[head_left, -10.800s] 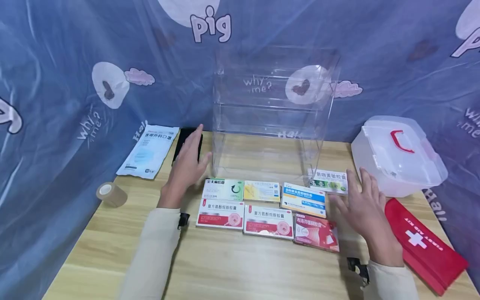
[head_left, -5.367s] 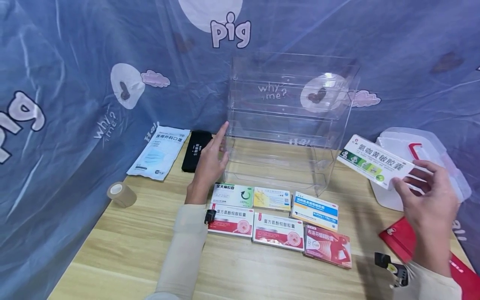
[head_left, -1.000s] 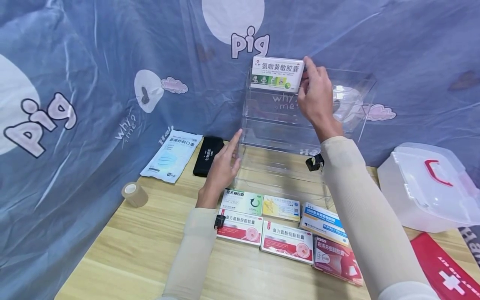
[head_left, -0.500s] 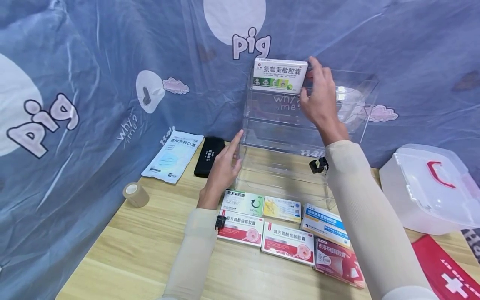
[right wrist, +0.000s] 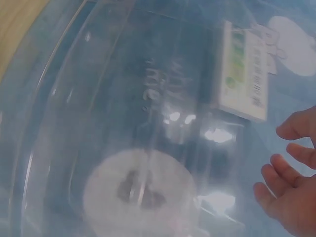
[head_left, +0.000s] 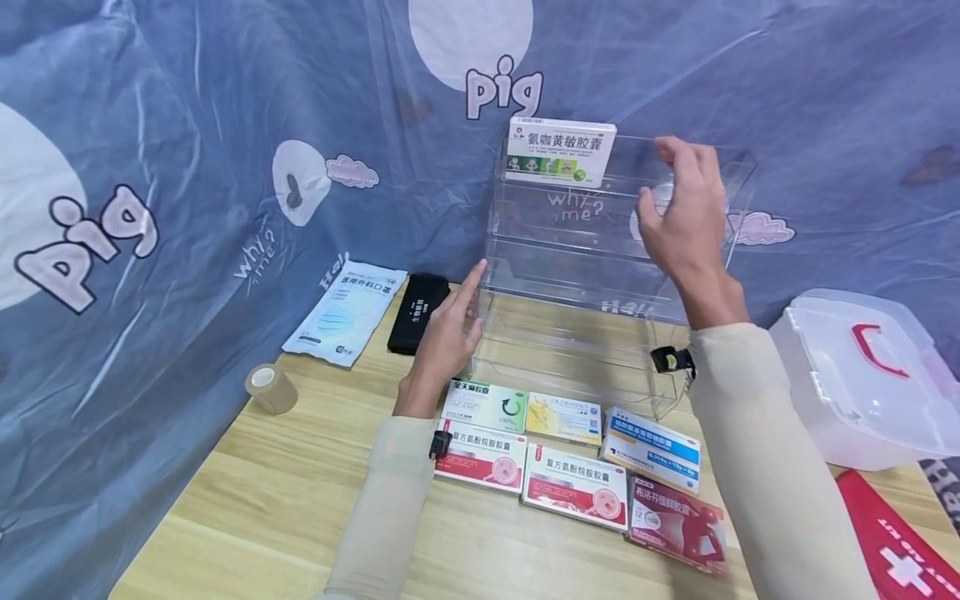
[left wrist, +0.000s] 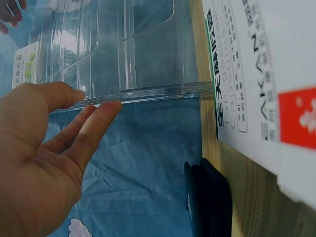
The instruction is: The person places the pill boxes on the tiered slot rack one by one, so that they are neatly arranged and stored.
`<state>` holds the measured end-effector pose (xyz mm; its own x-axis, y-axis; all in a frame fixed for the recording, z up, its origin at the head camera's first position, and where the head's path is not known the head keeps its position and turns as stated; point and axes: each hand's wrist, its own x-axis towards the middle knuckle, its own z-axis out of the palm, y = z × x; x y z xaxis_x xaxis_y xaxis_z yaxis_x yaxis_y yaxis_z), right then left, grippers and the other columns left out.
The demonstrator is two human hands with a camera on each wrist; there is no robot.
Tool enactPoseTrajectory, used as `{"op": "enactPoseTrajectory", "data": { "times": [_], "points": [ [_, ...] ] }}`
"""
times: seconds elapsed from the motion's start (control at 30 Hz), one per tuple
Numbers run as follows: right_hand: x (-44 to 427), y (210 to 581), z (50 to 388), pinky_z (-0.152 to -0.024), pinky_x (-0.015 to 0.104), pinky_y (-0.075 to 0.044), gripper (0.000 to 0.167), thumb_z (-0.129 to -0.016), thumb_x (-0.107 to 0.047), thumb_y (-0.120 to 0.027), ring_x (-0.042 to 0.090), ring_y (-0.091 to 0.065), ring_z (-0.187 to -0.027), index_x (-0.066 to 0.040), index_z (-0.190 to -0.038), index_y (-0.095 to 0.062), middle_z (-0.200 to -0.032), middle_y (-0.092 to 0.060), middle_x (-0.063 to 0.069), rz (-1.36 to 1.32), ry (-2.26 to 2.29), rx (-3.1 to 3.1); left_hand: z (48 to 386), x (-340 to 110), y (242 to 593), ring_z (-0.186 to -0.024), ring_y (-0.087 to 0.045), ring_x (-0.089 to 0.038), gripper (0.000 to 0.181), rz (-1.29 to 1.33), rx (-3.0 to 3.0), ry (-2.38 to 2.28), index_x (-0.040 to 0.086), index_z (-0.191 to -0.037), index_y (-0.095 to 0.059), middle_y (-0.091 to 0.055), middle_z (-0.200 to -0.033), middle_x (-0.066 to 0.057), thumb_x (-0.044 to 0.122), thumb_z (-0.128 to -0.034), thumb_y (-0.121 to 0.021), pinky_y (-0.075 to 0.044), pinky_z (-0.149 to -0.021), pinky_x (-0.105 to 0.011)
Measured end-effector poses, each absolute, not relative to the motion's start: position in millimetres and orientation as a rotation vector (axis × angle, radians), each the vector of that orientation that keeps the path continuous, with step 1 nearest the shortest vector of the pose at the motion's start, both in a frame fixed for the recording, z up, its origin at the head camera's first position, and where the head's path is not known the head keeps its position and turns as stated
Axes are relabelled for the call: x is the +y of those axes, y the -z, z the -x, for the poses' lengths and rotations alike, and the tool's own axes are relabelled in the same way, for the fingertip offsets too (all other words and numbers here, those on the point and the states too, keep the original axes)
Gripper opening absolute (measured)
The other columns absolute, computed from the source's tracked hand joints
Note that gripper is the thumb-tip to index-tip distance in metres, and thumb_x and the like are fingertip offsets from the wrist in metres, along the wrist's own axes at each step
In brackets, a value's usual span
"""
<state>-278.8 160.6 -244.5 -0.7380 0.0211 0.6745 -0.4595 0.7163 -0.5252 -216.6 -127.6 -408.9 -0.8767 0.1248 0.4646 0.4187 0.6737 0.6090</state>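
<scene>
A clear tiered display rack (head_left: pixel 570 268) stands at the back of the table. A white-and-green medicine box (head_left: pixel 558 152) stands upright on the left of its top tier, leaning back slightly. Just right of that box, my right hand (head_left: pixel 686 212) is raised in front of the rack, fingers loosely bent and holding nothing; a gap separates it from the box in the right wrist view. My left hand (head_left: pixel 446 342) touches the rack's left side with fairly straight fingers, the thumb by the front edge of the panel (left wrist: pixel 143 93).
Before the rack lie medicine boxes in two rows: green (head_left: pixel 486 407), yellow (head_left: pixel 562 417), blue (head_left: pixel 651 450), two red-and-white (head_left: pixel 480 455) (head_left: pixel 576 487), and red (head_left: pixel 677 525). Left are a mask packet (head_left: pixel 345 312), black pouch (head_left: pixel 417 312) and tape roll (head_left: pixel 272 390); right, a lidded container (head_left: pixel 862 375) and first-aid pouch (head_left: pixel 900 542).
Over the earlier frames my right hand carried the white-and-green box from the table to the top tier. It has since let go and moved right. My left hand stays on the rack's side.
</scene>
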Motion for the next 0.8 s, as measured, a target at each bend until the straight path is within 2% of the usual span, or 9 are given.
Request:
{"op": "enactPoseTrajectory", "data": {
  "times": [0.07, 0.17, 0.23, 0.33, 0.37, 0.43, 0.63, 0.73, 0.8],
  "points": [
    [167.3, 245.0, 269.1, -0.122, 0.046, -0.040, 0.050, -0.095, -0.001, -0.067, 0.037, -0.056, -0.133, -0.002, -0.144, -0.063, -0.140, -0.060, 0.024, -0.337, -0.917, -2.213, 217.0, -128.1, 409.5, -0.105, -0.066, -0.026, 0.090, 0.425, -2.502, 1.049, 0.031, -0.173, -0.024, -0.066, -0.120, -0.012, -0.002, -0.1016, -0.068, -0.061, -0.091, -0.042],
    [176.4, 247.9, 256.1, -0.112, 0.035, -0.041, 0.043, -0.094, -0.001, -0.067, 0.020, -0.057, -0.121, 0.000, -0.137, -0.068, -0.130, -0.064, 0.018, -0.326, -0.915, -2.155, 217.3, -128.9, 410.0, -0.105, -0.066, -0.026, 0.090, 0.419, -2.503, 1.053, 0.031, -0.173, -0.024, -0.066, -0.120, -0.012, -0.001, -0.1016, -0.068, -0.061, -0.091, -0.042],
    [181.9, 251.0, 249.3, -0.104, 0.027, -0.041, 0.038, -0.093, 0.000, -0.067, 0.006, -0.052, -0.112, 0.000, -0.130, -0.072, -0.118, -0.065, 0.002, -0.307, -0.912, -2.111, 217.4, -129.4, 410.3, -0.106, -0.067, -0.027, 0.090, 0.417, -2.503, 1.053, 0.032, -0.173, -0.024, -0.066, -0.120, -0.013, -0.001, -0.1016, -0.068, -0.061, -0.091, -0.042],
    [190.3, 257.6, 240.2, -0.095, 0.017, -0.037, 0.031, -0.092, 0.000, -0.066, -0.009, -0.044, -0.104, 0.001, -0.122, -0.076, -0.109, -0.054, -0.025, -0.284, -0.907, -2.055, 217.5, -130.1, 410.3, -0.106, -0.067, -0.027, 0.090, 0.414, -2.505, 1.052, 0.032, -0.173, -0.024, -0.067, -0.121, -0.013, -0.001, -0.1015, -0.069, -0.061, -0.092, -0.042],
    [193.6, 260.2, 237.3, -0.094, 0.015, -0.037, 0.030, -0.093, -0.001, -0.066, -0.011, -0.044, -0.103, 0.002, -0.121, -0.076, -0.109, -0.048, -0.032, -0.285, -0.900, -2.046, 217.5, -130.2, 410.4, -0.106, -0.066, -0.027, 0.091, 0.414, -2.505, 1.051, 0.032, -0.173, -0.024, -0.067, -0.121, -0.014, -0.002, -0.1014, -0.069, -0.061, -0.092, -0.042],
    [200.0, 266.9, 232.3, -0.093, 0.011, -0.038, 0.028, -0.092, -0.001, -0.065, -0.014, -0.045, -0.101, 0.002, -0.117, -0.078, -0.106, -0.046, -0.036, -0.277, -0.899, -2.028, 217.9, -130.0, 410.2, -0.106, -0.066, -0.027, 0.091, 0.419, -2.499, 1.052, 0.031, -0.173, -0.024, -0.067, -0.122, -0.015, -0.003, -0.1009, -0.069, -0.061, -0.091, -0.043],
    [222.6, 294.3, 220.1, -0.093, 0.006, -0.042, 0.023, -0.093, 0.000, -0.064, -0.017, -0.048, -0.100, 0.006, -0.110, -0.078, -0.103, -0.057, -0.029, -0.272, -0.911, -2.025, 219.1, -128.2, 410.1, -0.104, -0.067, -0.029, 0.093, 0.432, -2.477, 1.054, 0.030, -0.173, -0.025, -0.068, -0.124, -0.019, -0.006, -0.0992, -0.070, -0.062, -0.090, -0.044],
    [234.7, 307.1, 213.6, -0.091, 0.004, -0.041, 0.022, -0.094, -0.003, -0.064, -0.020, -0.049, -0.098, 0.007, -0.107, -0.078, -0.099, -0.061, -0.021, -0.255, -0.909, -2.037, 218.8, -127.7, 410.4, -0.103, -0.068, -0.028, 0.093, 0.431, -2.481, 1.047, 0.030, -0.173, -0.025, -0.069, -0.123, -0.018, -0.005, -0.0994, -0.070, -0.062, -0.089, -0.043],
    [240.7, 313.4, 208.6, -0.088, 0.002, -0.041, 0.021, -0.095, -0.005, -0.064, -0.021, -0.050, -0.094, 0.007, -0.105, -0.078, -0.096, -0.067, -0.010, -0.237, -0.915, -2.050, 218.4, -127.8, 410.6, -0.103, -0.067, -0.028, 0.093, 0.426, -2.485, 1.038, 0.031, -0.173, -0.025, -0.068, -0.121, -0.017, -0.004, -0.0996, -0.069, -0.062, -0.088, -0.043]
  ]
}}
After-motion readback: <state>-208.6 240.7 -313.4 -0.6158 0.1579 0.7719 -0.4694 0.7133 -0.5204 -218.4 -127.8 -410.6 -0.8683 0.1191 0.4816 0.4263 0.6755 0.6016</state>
